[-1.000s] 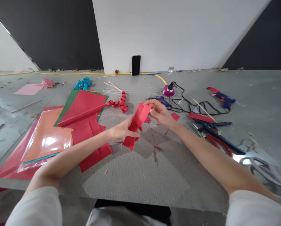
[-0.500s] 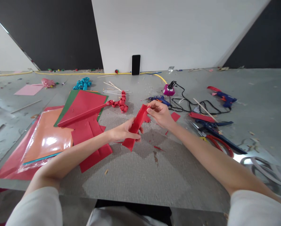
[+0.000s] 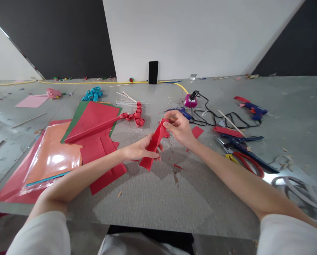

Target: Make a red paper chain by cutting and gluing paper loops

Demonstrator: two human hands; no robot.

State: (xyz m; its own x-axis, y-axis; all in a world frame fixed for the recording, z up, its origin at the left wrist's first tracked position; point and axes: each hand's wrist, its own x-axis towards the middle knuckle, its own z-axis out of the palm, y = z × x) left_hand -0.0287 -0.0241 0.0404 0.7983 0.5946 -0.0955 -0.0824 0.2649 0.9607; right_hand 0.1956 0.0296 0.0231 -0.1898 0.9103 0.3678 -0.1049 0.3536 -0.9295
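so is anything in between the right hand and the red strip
Nothing visible: the right hand pinches the red strip directly at its far end. The left hand holds it lower down, but not between the two.

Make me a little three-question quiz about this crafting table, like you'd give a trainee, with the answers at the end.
1. What does the right grip pinch?
A) scissors
B) a red paper strip
C) a glue gun
2. True or false: the smartphone stands upright.
3. Fill in: the green sheet lies partly ___ the red sheet.

Key: 1. B; 2. True; 3. under
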